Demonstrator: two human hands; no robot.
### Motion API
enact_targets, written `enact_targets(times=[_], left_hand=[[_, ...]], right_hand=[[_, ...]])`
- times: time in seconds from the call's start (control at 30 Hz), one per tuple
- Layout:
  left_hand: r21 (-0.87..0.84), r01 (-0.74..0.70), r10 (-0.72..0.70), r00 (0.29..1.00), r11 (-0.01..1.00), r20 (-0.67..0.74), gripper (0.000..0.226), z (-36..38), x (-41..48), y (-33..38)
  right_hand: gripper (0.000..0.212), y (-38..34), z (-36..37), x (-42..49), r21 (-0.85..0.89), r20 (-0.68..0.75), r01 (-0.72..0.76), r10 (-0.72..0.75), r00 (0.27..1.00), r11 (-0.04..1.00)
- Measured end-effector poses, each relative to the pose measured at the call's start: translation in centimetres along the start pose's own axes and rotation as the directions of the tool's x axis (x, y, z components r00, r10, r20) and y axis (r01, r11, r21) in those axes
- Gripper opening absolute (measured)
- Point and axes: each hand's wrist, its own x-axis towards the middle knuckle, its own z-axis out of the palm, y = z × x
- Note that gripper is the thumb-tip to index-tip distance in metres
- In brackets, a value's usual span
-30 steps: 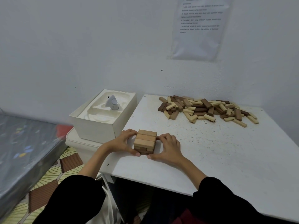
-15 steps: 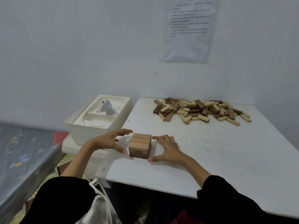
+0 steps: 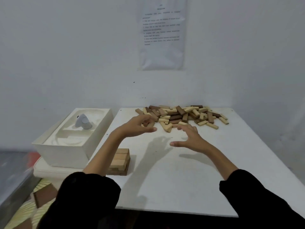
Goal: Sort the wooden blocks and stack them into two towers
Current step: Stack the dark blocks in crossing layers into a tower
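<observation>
A short tower of mid-brown wooden blocks (image 3: 121, 161) stands near the front left corner of the white table (image 3: 189, 179), partly hidden by my left forearm. A loose pile of light and dark wooden blocks (image 3: 181, 114) lies at the far edge by the wall. My left hand (image 3: 137, 126) hovers at the pile's near left side, fingers loosely curled, holding nothing. My right hand (image 3: 188, 138) is raised over the table just in front of the pile, fingers spread and empty.
An open white box (image 3: 72, 146) with a moulded insert and a small grey-white device (image 3: 83, 121) sits left of the table on a white lid. A printed sheet (image 3: 162, 33) hangs on the wall. A grey mattress edge (image 3: 11, 176) lies at far left.
Both hands have let go of the short tower and moved forward towards the loose pile. The tower stays where it was set.
</observation>
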Motion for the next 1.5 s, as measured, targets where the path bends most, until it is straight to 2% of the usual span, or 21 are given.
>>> enact_targets(times=[0.13, 0.27, 0.4, 0.5, 0.57, 0.67, 0.83, 0.9, 1.03, 1.17, 1.27, 1.37, 1.4, 1.5], left_hand=[[0.009, 0.057, -0.057, 0.998, 0.998, 0.031, 0.042, 2.7, 4.4, 1.1], [-0.017, 0.127, -0.127, 0.992, 0.992, -0.018, 0.040, 6.1, 8.5, 1.3], [0.011, 0.140, -0.137, 0.980, 0.990, -0.146, 0.037, 9.7, 12.1, 1.0], [0.131, 0.155, -0.117, 0.959, 0.979, -0.259, 0.043, 11.6, 14.9, 0.0], [0.200, 0.182, -0.124, 0.954, 0.963, -0.272, 0.046, 12.1, 16.3, -0.4], [0.280, 0.192, -0.123, 0.961, 0.941, -0.247, 0.040, 12.7, 18.0, -1.2], [0.452, 0.197, -0.063, 0.954, 0.870, -0.294, 0.043, 13.2, 19.1, -2.4], [0.509, 0.211, -0.044, 0.946, 0.834, -0.320, 0.045, 13.0, 19.1, -2.6], [0.569, 0.224, -0.060, 0.955, 0.791, -0.291, 0.044, 12.9, 19.2, -2.5], [0.549, 0.235, -0.094, 0.958, 0.802, -0.273, 0.042, 12.8, 19.5, -2.2], [0.566, 0.231, -0.117, 0.966, 0.791, -0.230, 0.037, 12.7, 19.7, -1.7], [0.611, 0.198, -0.082, 0.974, 0.766, -0.212, 0.028, 13.0, 19.6, -1.4], [0.615, 0.194, -0.074, 0.974, 0.764, -0.214, 0.029, 13.1, 19.5, -1.3], [0.639, 0.174, -0.029, 0.973, 0.750, -0.231, 0.032, 13.3, 19.0, -1.0]], right_hand=[[0.075, 3.0, -2.6, 0.9, -0.030, -0.025, -0.063, 0.063, 0.998, 0.998], [0.067, 5.9, -3.3, 2.4, -0.084, -0.059, -0.122, 0.117, 0.991, 0.989], [0.056, 9.0, -3.0, 4.6, -0.144, -0.144, -0.184, 0.164, 0.976, 0.972], [0.051, 11.0, -2.9, 6.3, -0.171, -0.222, -0.201, 0.161, 0.962, 0.965], [0.048, 11.9, -2.8, 7.5, -0.211, -0.255, -0.195, 0.138, 0.957, 0.958], [0.042, 12.6, -2.8, 9.2, -0.327, -0.298, -0.157, 0.056, 0.953, 0.932], [0.052, 12.9, -1.7, 11.7, -0.554, -0.252, 0.004, -0.172, 0.952, 0.833], [0.056, 13.1, -1.0, 12.1, -0.593, -0.274, 0.016, -0.221, 0.936, 0.805], [0.040, 12.8, -0.6, 12.0, -0.483, -0.409, -0.063, -0.161, 0.898, 0.874], [0.024, 12.6, -1.0, 11.2, -0.228, -0.542, -0.074, -0.063, 0.838, 0.971], [0.020, 12.5, -1.1, 10.0, -0.115, -0.670, -0.009, -0.071, 0.739, 0.993], [0.024, 12.0, -0.5, 8.0, -0.049, -0.773, -0.050, -0.007, 0.634, 0.998], [0.026, 11.9, -0.1, 7.2, -0.040, -0.774, -0.073, 0.015, 0.633, 0.997], [0.024, 11.6, 1.0, 4.6, -0.014, -0.709, -0.165, 0.106, 0.697, 0.986]])
